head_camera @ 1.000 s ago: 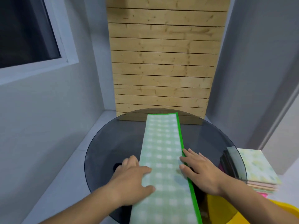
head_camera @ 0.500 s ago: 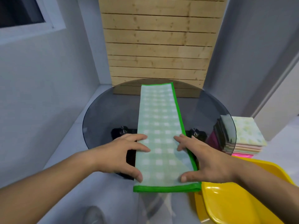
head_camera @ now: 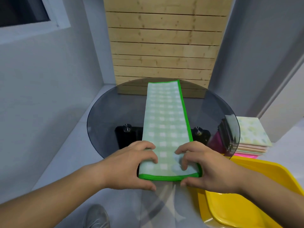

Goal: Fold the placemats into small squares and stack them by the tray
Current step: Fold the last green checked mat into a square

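Your placemat lies on the surface just left of the tray, a long strip, not yet a square. Your left hand and right hand each pinch its end nearest the tray. A stack of folded squares already sits beyond the tray.

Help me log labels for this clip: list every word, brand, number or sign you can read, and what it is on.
None can be read.
The placemat shows only a green check pattern.
The stack shows only pale prints.
The tray, table and wood panel show no writing.
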Demonstrator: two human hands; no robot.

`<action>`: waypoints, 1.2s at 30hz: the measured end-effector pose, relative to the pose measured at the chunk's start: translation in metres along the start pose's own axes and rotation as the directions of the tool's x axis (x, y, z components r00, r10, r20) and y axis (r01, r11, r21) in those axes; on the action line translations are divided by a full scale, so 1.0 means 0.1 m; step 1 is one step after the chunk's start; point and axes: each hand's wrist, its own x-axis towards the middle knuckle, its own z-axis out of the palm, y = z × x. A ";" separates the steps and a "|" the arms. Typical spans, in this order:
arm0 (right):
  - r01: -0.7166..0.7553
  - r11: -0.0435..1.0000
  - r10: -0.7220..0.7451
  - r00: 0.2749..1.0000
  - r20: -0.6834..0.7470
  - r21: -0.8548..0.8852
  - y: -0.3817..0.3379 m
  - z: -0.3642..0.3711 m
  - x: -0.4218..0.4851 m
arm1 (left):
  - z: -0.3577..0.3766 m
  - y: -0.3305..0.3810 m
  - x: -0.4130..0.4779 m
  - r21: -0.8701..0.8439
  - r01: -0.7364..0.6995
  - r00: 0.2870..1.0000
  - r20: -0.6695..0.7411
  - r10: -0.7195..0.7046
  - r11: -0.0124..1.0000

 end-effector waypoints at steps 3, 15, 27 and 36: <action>-0.014 1.000 0.014 1.000 -0.006 0.008 0.02 0.02 0.04 | 0.03 0.03 0.09 -0.045 0.054 0.998 -0.017 -0.055 0.997; -0.041 0.999 0.041 0.999 0.016 0.006 0.03 0.08 0.06 | 0.01 0.02 0.17 -0.230 0.158 0.985 -0.030 -0.169 0.960; 0.022 0.989 -0.025 1.000 -0.015 -0.144 -0.05 0.12 0.09 | 0.09 0.02 0.19 -0.255 0.176 0.971 -0.115 -0.211 0.951; -0.019 0.997 0.011 0.996 -0.094 -0.078 0.01 0.09 0.11 | 0.06 0.02 0.18 -0.386 0.150 0.969 -0.128 -0.213 0.910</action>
